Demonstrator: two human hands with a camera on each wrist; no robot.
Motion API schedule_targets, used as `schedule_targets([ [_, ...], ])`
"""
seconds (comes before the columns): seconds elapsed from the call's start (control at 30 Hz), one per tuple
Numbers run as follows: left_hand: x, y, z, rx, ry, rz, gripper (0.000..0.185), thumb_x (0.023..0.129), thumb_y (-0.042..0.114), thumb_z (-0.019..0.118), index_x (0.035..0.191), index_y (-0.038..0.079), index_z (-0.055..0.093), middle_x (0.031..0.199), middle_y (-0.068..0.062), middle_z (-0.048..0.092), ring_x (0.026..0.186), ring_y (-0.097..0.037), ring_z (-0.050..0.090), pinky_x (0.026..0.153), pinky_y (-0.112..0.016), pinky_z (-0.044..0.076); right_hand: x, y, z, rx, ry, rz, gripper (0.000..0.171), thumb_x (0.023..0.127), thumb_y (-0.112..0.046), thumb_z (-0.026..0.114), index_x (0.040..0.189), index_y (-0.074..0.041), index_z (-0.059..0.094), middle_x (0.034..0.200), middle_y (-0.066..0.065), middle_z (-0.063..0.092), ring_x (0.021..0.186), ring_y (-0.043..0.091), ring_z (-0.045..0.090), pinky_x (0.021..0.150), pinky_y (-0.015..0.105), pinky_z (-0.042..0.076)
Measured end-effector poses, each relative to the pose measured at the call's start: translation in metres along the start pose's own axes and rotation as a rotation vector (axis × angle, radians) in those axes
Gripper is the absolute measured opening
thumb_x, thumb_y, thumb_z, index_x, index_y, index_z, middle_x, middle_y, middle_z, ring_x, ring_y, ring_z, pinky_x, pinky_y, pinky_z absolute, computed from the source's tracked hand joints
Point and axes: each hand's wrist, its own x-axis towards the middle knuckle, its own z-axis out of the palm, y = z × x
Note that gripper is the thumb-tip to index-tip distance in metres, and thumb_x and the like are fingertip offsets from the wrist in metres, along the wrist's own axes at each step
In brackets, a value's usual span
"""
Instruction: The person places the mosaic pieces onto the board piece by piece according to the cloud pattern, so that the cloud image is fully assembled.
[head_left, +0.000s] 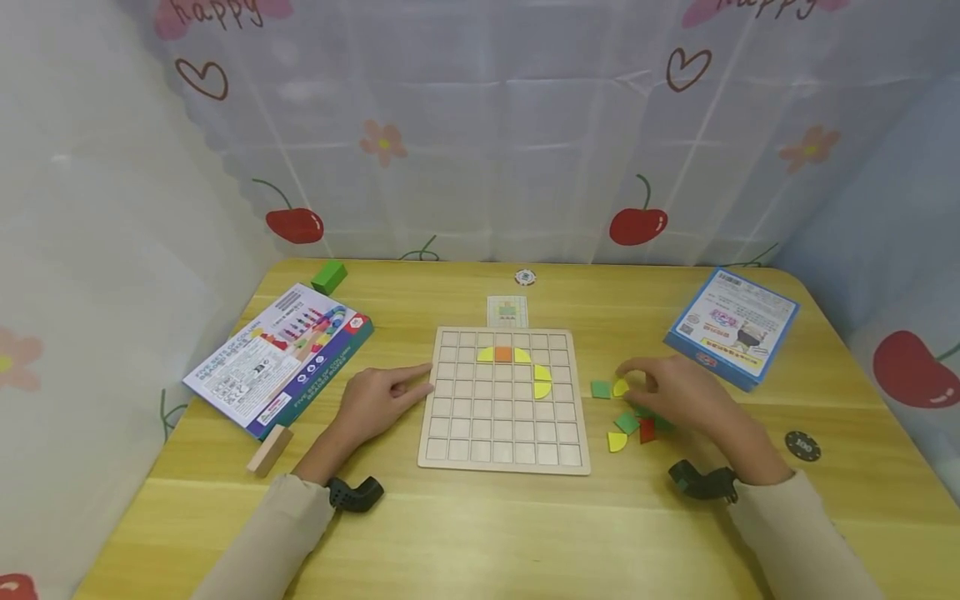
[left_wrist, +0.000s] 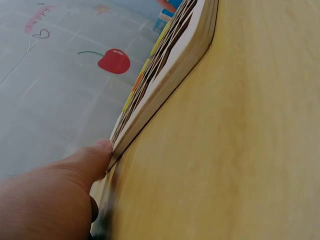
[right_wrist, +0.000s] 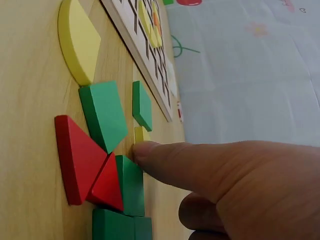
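A wooden grid board (head_left: 502,431) lies mid-table, carrying an orange square (head_left: 503,355) and several yellow quarter-circle pieces (head_left: 542,389). My left hand (head_left: 372,406) rests its extended fingertips against the board's left edge; the left wrist view shows the thumb (left_wrist: 90,159) touching that edge. To the right of the board, my right hand (head_left: 682,396) has thumb and index finger around a yellow quarter-circle piece (head_left: 620,387). Beside it lie a green square (head_left: 601,389), another green piece (right_wrist: 104,115), red triangles (right_wrist: 80,157) and another yellow quarter-circle piece (right_wrist: 77,42). My palm partly hides further green pieces in the head view.
A small pattern card (head_left: 507,312) lies behind the board, with a white chip (head_left: 525,277) beyond it. Game boxes stand left (head_left: 281,354) and right (head_left: 735,325). A green block (head_left: 329,277), a wooden block (head_left: 270,451) and a black chip (head_left: 803,446) lie around the sides.
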Motion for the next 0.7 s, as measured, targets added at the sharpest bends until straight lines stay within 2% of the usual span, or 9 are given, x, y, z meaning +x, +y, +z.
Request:
schedule_targets([
  [0.23, 0.000, -0.001, 0.001, 0.006, -0.002, -0.007, 0.041, 0.096, 0.050, 0.069, 0.132, 0.031, 0.072, 0.053, 0.011, 0.040, 0.050, -0.008, 0.035, 0.054, -0.030, 0.027, 0.000, 0.000, 0.000, -0.042, 0.014, -0.044, 0.025, 0.092, -0.024, 0.078, 0.113, -0.011, 0.076, 0.062, -0.006, 0.049, 0.055, 0.012, 0.044, 0.052, 0.030, 0.035],
  [0.43, 0.001, -0.001, 0.003, 0.008, -0.007, -0.001, 0.042, 0.096, 0.051, 0.069, 0.132, 0.030, 0.071, 0.054, 0.011, 0.040, 0.050, -0.008, 0.034, 0.054, -0.029, 0.027, 0.001, -0.007, -0.001, -0.084, 0.056, -0.084, 0.031, 0.094, -0.025, 0.077, 0.118, -0.007, 0.073, 0.063, -0.009, 0.050, 0.056, 0.010, 0.045, 0.053, 0.029, 0.038],
  [0.57, 0.000, -0.001, 0.002, 0.001, 0.004, 0.007, 0.042, 0.095, 0.051, 0.070, 0.131, 0.030, 0.072, 0.054, 0.012, 0.039, 0.050, -0.008, 0.034, 0.053, -0.029, 0.027, 0.009, -0.022, -0.001, -0.068, 0.090, -0.099, 0.033, 0.093, -0.026, 0.078, 0.121, -0.010, 0.073, 0.065, -0.008, 0.049, 0.056, 0.011, 0.045, 0.053, 0.029, 0.038],
  [0.7, 0.000, -0.001, 0.001, -0.004, 0.010, 0.010, 0.042, 0.095, 0.051, 0.070, 0.131, 0.030, 0.073, 0.054, 0.012, 0.039, 0.050, -0.008, 0.034, 0.054, -0.030, 0.027, 0.023, -0.050, 0.006, -0.061, 0.085, -0.136, 0.033, 0.094, -0.030, 0.077, 0.122, -0.014, 0.073, 0.065, -0.007, 0.048, 0.055, 0.011, 0.042, 0.053, 0.029, 0.035],
])
